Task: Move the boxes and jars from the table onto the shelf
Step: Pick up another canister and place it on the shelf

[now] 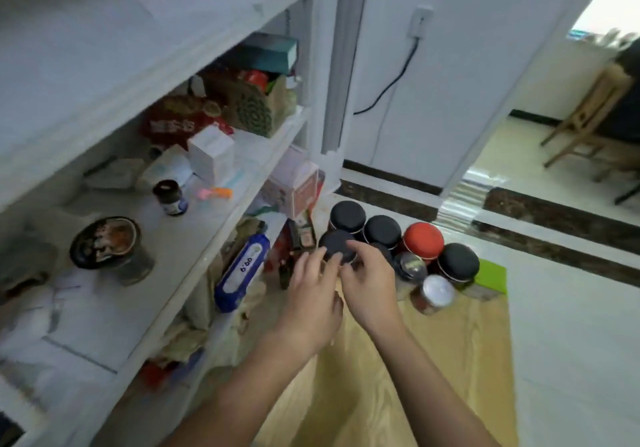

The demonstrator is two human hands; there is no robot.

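Observation:
Several jars crowd the far end of the wooden table (467,342). Both my hands hold a black-lidded jar (335,244) at the table's left edge: my left hand (311,294) curls round its left side and my right hand (369,283) grips its right side. Behind it stand two more black-lidded jars (347,216) (382,231), a red-lidded jar (423,241), another black-lidded jar (458,262), a dark patterned jar (410,266) and a silver-lidded jar (437,292). A green box (490,278) lies at the far right corner. The white shelf (194,238) stands to the left.
The middle shelf board carries a dark round tin (105,242), a small dark bottle (169,197), white boxes (209,153) and a red bag. Lower boards hold a blue packet (242,270) and a pink box (294,183). A doorway with a wooden chair (588,117) opens at right.

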